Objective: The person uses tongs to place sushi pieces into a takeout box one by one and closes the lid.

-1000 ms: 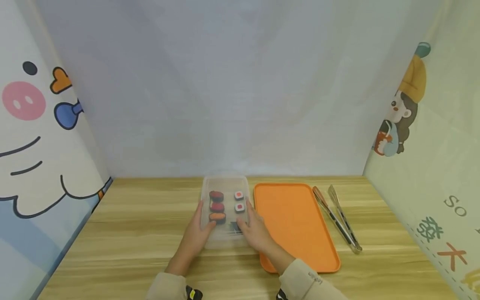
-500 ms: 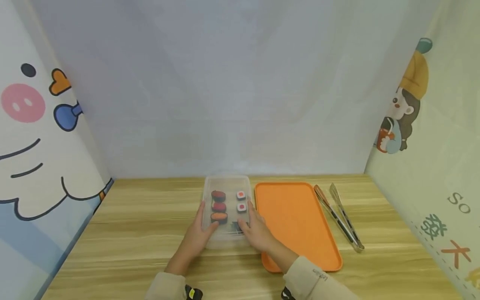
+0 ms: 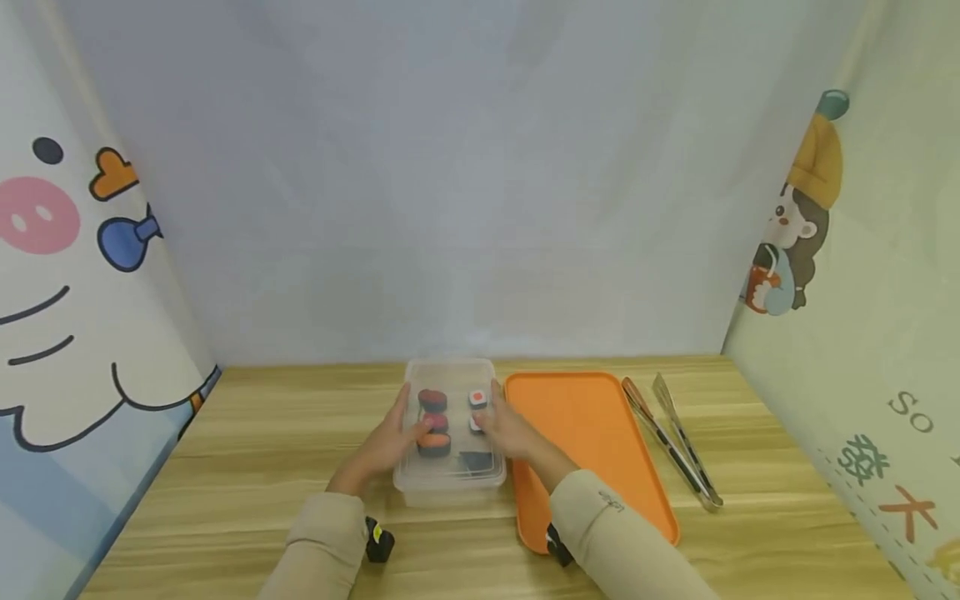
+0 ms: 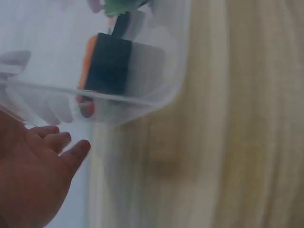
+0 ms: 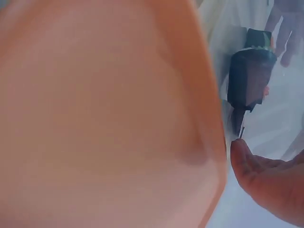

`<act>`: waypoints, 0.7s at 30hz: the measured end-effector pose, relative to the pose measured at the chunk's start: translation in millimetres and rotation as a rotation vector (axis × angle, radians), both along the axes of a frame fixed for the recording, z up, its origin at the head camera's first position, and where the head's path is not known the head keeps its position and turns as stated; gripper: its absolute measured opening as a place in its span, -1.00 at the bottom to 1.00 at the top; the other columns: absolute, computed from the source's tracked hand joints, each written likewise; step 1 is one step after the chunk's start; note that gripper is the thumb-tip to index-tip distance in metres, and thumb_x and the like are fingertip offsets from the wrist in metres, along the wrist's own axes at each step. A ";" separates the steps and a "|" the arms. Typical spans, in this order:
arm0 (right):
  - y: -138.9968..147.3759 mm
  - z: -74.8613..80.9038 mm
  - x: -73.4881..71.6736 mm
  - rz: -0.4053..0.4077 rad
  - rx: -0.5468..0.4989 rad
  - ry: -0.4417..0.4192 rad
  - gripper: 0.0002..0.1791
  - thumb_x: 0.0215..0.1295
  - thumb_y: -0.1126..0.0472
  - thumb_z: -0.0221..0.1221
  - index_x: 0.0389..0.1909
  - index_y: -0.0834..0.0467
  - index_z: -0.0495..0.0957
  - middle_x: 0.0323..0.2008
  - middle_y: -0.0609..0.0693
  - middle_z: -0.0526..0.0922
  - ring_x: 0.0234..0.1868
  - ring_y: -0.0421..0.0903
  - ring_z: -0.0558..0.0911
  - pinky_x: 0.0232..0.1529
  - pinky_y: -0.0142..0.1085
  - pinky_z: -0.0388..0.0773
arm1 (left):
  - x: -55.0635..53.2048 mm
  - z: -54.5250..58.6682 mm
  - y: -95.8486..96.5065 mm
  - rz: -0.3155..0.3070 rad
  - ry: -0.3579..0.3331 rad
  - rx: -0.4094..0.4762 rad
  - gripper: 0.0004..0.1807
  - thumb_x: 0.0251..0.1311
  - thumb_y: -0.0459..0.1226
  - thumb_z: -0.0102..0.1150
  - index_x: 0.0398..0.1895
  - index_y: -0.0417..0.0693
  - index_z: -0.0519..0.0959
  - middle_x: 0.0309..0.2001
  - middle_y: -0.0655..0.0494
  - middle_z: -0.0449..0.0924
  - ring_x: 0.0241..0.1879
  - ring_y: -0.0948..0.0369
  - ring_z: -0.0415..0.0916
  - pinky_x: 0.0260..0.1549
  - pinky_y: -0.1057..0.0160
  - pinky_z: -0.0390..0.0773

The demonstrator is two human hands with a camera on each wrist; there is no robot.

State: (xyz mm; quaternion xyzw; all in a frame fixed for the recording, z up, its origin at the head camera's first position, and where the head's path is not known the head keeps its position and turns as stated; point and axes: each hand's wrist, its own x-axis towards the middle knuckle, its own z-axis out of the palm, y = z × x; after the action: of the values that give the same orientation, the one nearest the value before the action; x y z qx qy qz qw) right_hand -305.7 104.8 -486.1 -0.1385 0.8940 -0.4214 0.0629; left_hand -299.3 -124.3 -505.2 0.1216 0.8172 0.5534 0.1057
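Note:
A clear plastic food container (image 3: 452,482) with its lid on stands between both hands at the table's middle. Through the lid show several sushi pieces: red-topped and orange-topped (image 3: 434,445) ones on the left, small white rolls (image 3: 477,397) on the right, a dark piece near the front. My left hand (image 3: 386,442) holds the left side, thumb over the lid; its fingers (image 4: 76,151) show beside the wall in the left wrist view. My right hand (image 3: 512,429) holds the right side likewise, its thumb overlapping a white roll.
An orange tray (image 3: 592,450) lies close along the container's right side, under the right forearm. Right of it, metal tongs (image 3: 678,450) lie spread on the wooden table (image 3: 285,433). Printed curtains stand at both sides, a plain one behind.
Both hands have slid away from me along the container's sides, thumbs now farther back on the lid. The lid's front rim shows more plainly. The head view has shifted slightly; tray and tongs stay put.

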 end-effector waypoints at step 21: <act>-4.2 11.0 -23.1 -0.092 0.072 0.022 -0.21 0.52 0.02 -0.03 0.53 0.28 -0.18 0.44 0.34 0.06 0.43 0.25 0.09 0.39 0.09 0.03 | -32.1 5.0 -5.6 -0.029 0.000 0.220 -0.34 0.53 -0.24 -0.15 0.55 0.18 -0.15 0.26 -0.39 0.31 -0.01 -0.32 0.51 -0.18 -0.14 0.62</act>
State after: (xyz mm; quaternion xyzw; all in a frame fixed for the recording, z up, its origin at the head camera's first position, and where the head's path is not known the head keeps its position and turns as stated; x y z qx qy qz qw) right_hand -328.9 100.6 -475.0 -0.0994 0.9146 -0.3900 0.0385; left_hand -331.4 -129.9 -500.2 0.1443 0.7495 0.6383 0.0997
